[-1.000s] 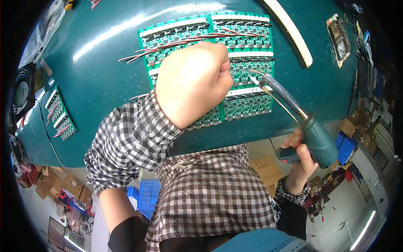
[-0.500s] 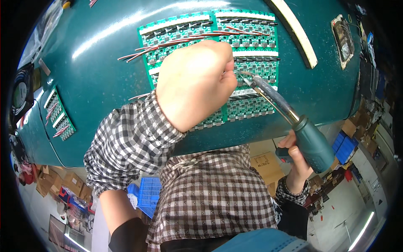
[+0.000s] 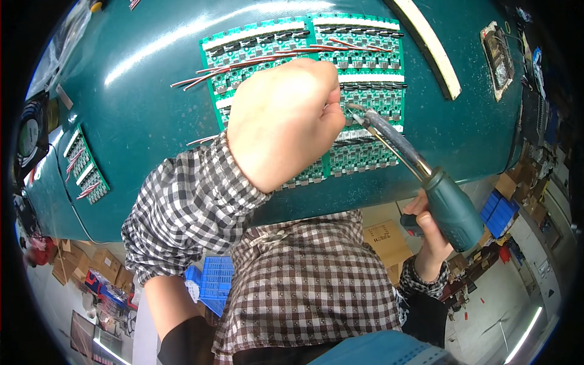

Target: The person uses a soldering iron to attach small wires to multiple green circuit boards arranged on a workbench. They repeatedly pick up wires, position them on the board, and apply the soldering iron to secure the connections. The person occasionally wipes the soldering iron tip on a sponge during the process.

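Green circuit boards [image 3: 371,156], joined in a panel with rows of white strips and small black parts, lie on the green work surface. Over their middle is my left hand [image 3: 286,118], closed, thumb pressed to the fingers; what it pinches is hidden. Thin red and white wires [image 3: 243,63] stretch across the boards beyond that hand. Wrapped round the dark green handle of a soldering gun [image 3: 453,210] is my right hand [image 3: 432,236], near the table's front edge. The gun's bent tip and thin metal feed tube meet close to my left fingertips, low over the boards.
A long cream strip with a dark side [image 3: 431,55] lies right of the panel. Farther right sits a worn, brownish rectangular holder [image 3: 497,59]. A smaller circuit board with wires [image 3: 86,165] is at the left. Below the table are a blue basket [image 3: 217,285] and a cardboard box [image 3: 387,243].
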Demonstrator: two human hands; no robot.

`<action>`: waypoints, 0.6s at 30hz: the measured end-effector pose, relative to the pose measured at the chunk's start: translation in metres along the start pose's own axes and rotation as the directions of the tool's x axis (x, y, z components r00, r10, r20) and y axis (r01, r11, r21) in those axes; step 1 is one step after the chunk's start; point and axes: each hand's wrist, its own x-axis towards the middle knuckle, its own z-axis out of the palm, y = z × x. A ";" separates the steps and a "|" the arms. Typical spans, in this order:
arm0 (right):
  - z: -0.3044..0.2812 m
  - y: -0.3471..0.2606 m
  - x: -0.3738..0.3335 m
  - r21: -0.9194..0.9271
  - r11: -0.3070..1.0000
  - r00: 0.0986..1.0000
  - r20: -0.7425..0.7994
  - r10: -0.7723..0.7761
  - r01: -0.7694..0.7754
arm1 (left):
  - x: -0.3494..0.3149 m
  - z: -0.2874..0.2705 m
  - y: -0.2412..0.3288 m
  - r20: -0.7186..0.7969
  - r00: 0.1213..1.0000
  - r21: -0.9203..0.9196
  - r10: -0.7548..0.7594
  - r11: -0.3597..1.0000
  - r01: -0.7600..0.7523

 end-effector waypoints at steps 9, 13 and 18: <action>0.003 -0.004 0.002 -0.016 1.000 1.000 -0.005 0.006 -0.006 | 0.001 0.000 0.000 -0.004 1.000 0.030 0.003 1.000 -0.003; 0.001 -0.005 0.002 0.000 1.000 0.999 -0.032 -0.025 0.025 | 0.001 0.001 0.000 -0.006 1.000 0.006 0.002 1.000 -0.002; -0.002 -0.004 0.001 0.007 1.000 0.998 -0.050 -0.027 0.027 | 0.002 0.001 0.001 -0.002 1.000 0.005 0.001 1.000 -0.001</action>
